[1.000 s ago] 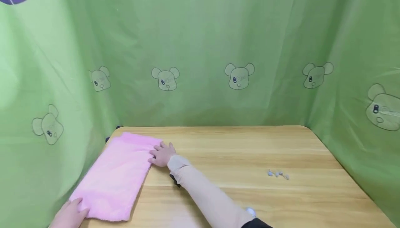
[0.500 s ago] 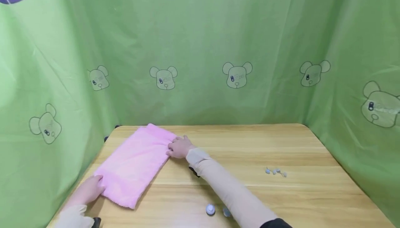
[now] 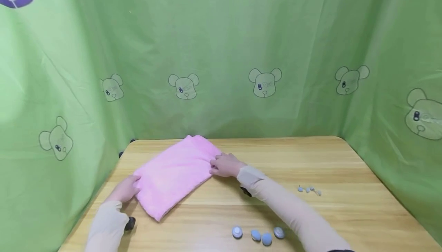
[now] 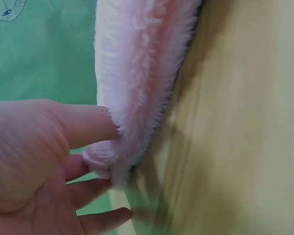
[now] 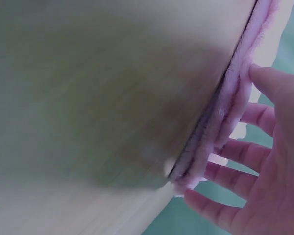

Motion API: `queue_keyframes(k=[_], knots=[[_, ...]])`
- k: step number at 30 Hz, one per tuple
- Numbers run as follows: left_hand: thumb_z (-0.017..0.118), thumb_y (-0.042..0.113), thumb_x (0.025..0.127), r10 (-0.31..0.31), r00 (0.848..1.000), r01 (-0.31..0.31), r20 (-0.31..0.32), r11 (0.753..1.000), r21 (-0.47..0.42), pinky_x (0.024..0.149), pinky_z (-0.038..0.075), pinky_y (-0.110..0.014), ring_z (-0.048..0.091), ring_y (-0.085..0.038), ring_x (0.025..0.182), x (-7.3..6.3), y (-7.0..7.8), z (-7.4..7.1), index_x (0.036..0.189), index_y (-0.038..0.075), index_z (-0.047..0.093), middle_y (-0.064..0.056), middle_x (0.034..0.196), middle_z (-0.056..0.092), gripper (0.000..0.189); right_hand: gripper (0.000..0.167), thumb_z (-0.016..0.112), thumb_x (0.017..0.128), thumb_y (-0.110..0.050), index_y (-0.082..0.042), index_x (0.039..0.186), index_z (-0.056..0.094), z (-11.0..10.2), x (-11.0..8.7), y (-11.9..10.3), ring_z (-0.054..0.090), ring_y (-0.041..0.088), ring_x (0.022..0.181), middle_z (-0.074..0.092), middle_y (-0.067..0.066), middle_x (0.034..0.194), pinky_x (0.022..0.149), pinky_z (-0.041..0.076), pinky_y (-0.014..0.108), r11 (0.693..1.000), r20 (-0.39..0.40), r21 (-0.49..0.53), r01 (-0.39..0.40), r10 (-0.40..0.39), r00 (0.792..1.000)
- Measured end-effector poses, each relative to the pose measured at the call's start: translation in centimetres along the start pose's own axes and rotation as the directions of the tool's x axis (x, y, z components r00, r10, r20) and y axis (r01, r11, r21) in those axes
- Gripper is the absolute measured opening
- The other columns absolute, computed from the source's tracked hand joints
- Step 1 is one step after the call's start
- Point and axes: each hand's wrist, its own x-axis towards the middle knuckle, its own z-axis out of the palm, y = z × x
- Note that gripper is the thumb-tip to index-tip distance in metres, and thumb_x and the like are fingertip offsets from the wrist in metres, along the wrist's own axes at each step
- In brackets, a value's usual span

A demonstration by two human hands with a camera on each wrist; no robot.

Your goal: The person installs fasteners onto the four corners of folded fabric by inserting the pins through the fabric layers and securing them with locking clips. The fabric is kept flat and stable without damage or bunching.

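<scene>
A folded pink plush cloth (image 3: pixel 176 173) lies at a slant on the left half of the table in the head view, its near corner toward the front. My left hand (image 3: pixel 124 189) pinches its left edge. In the left wrist view, the thumb (image 4: pixel 90 125) presses the fluffy edge from one side while some fingers are behind it. At the cloth's right end, my right hand (image 3: pixel 226 165) grips the layered edge. The right wrist view has the thumb (image 5: pixel 267 81) on the folded layers (image 5: pixel 220 117), with the fingers spread along the far side and fingertips partly hidden.
Several small blue-grey round pieces, one of them a round piece with a raised top (image 3: pixel 237 232), lie near the front of the wooden table (image 3: pixel 331 160). Smaller blue bits with thin stems (image 3: pixel 308 189) lie to the right. A green curtain (image 3: pixel 221 110) surrounds the back and sides.
Both hands have moved the cloth to the right and turned it, its left end now farther from the front. The right forearm has shifted right, uncovering the round pieces near the front.
</scene>
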Motion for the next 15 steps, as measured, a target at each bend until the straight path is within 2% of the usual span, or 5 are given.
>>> queue_keyframes(k=[5, 6, 8, 12, 15], knots=[[0.060, 0.003, 0.083, 0.016, 1.000, -0.015, 0.017, 0.999, -0.037, 0.107, 0.036, -0.061, 0.048, -0.055, 0.122, 2.2, 1.0, 0.7, 0.127, -0.014, 0.053, -0.038, 0.128, 0.053, 0.047, 0.029, 0.053, 0.096, -0.049, -0.022, 0.100, 0.063, 0.2, -2.5, 1.6, 0.057, 0.020, 0.089, 0.062, 0.000, 0.095, 0.078, 0.050, 0.043, 1.000, -0.002, -0.004, 0.001, -0.001, 1.000], [0.059, 0.005, 0.084, 0.040, 0.999, -0.040, 0.001, 0.999, -0.030, 0.107, 0.039, -0.057, 0.050, -0.053, 0.120, 2.6, 1.1, 1.1, 0.127, -0.012, 0.055, -0.037, 0.127, 0.054, 0.047, 0.030, 0.054, 0.095, -0.049, -0.021, 0.099, 0.063, 0.1, -3.1, 1.8, 0.056, 0.020, 0.088, 0.062, 0.000, 0.095, 0.078, 0.050, 0.044, 1.000, 0.001, 0.003, -0.003, 0.003, 1.000], [0.058, 0.004, 0.084, 0.052, 0.999, -0.052, 0.008, 0.998, -0.032, 0.107, 0.039, -0.057, 0.050, -0.053, 0.120, 3.6, 1.7, 1.5, 0.127, -0.011, 0.055, -0.036, 0.127, 0.055, 0.046, 0.029, 0.054, 0.095, -0.049, -0.021, 0.097, 0.063, 0.0, -4.3, 2.3, 0.056, 0.020, 0.087, 0.061, 0.000, 0.094, 0.079, 0.049, 0.046, 1.000, 0.007, 0.022, -0.020, 0.020, 1.000], [0.056, 0.003, 0.086, 0.064, 0.998, -0.064, 0.021, 0.997, -0.036, 0.109, 0.038, -0.054, 0.051, -0.050, 0.122, 5.4, 3.8, 2.2, 0.127, -0.010, 0.056, -0.033, 0.128, 0.056, 0.044, 0.028, 0.056, 0.094, -0.047, -0.020, 0.092, 0.062, -0.3, -6.9, 3.1, 0.054, 0.019, 0.083, 0.060, 0.000, 0.088, 0.081, 0.048, 0.050, 0.997, 0.009, 0.057, -0.054, 0.054, 0.999], [0.056, 0.000, 0.087, 0.053, 0.998, -0.050, 0.047, 0.998, -0.046, 0.110, 0.035, -0.056, 0.049, -0.049, 0.126, 6.4, 5.7, 2.6, 0.129, -0.009, 0.055, -0.032, 0.131, 0.055, 0.043, 0.026, 0.058, 0.094, -0.046, -0.021, 0.088, 0.061, -0.3, -8.7, 3.6, 0.052, 0.018, 0.079, 0.058, 0.000, 0.084, 0.080, 0.048, 0.052, 0.994, 0.001, 0.079, -0.072, 0.072, 0.997]])
